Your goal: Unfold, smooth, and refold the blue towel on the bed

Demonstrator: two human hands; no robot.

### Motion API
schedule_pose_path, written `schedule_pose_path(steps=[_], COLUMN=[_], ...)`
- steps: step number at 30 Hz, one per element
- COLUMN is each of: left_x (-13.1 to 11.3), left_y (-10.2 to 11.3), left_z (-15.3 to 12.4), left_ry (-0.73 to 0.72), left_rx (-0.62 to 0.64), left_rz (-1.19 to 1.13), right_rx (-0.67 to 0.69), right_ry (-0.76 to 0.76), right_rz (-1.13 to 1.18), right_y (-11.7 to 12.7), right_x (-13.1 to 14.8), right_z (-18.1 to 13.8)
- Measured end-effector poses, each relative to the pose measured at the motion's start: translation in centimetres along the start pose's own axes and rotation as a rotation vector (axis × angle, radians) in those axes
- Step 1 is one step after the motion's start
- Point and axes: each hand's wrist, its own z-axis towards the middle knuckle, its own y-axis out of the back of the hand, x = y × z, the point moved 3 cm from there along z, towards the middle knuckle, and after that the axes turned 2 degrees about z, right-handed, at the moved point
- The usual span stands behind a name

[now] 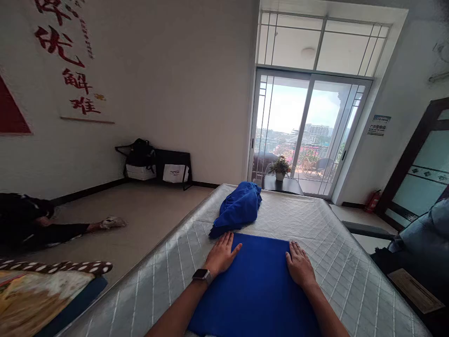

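Observation:
A flat blue cloth (261, 285) lies spread on a grey quilted mattress (336, 262) in front of me. My left hand (220, 254), with a watch on its wrist, rests flat on the cloth's far left corner, fingers stretched out. My right hand (299, 264) lies flat on the far right corner, fingers together and extended. Neither hand holds anything. Just beyond my left hand sits a crumpled pile of blue fabric (238, 208).
A person lies on the floor (42, 224) at the left. Patterned bedding (42, 290) is at the lower left. Bags on a black rack (154, 164) stand by the far wall. A potted plant (279, 167) sits before the glass balcony door. A fire extinguisher (372, 200) is at right.

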Motion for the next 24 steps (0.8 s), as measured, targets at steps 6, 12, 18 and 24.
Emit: schedule_pose_path(steps=[6, 12, 18, 24], left_x=[-0.01, -0.1, -0.21, -0.25], left_y=[0.2, 0.17, 0.24, 0.3], left_z=[-0.1, -0.06, -0.06, -0.02], left_ry=[0.0, 0.005, 0.004, 0.014], left_rx=[-0.006, -0.023, -0.02, -0.024], left_rz=[-0.035, -0.051, -0.049, -0.056], right_rx=[0.009, 0.01, 0.007, -0.007], right_ry=[-0.005, 0.0, 0.008, 0.005], right_rz=[-0.008, -0.035, -0.044, -0.028], right_y=[-0.04, -0.14, -0.05, 0.31], right_x=[-0.11, -0.14, -0.06, 0.12], right_z=[0.06, 0.15, 0.02, -0.11])
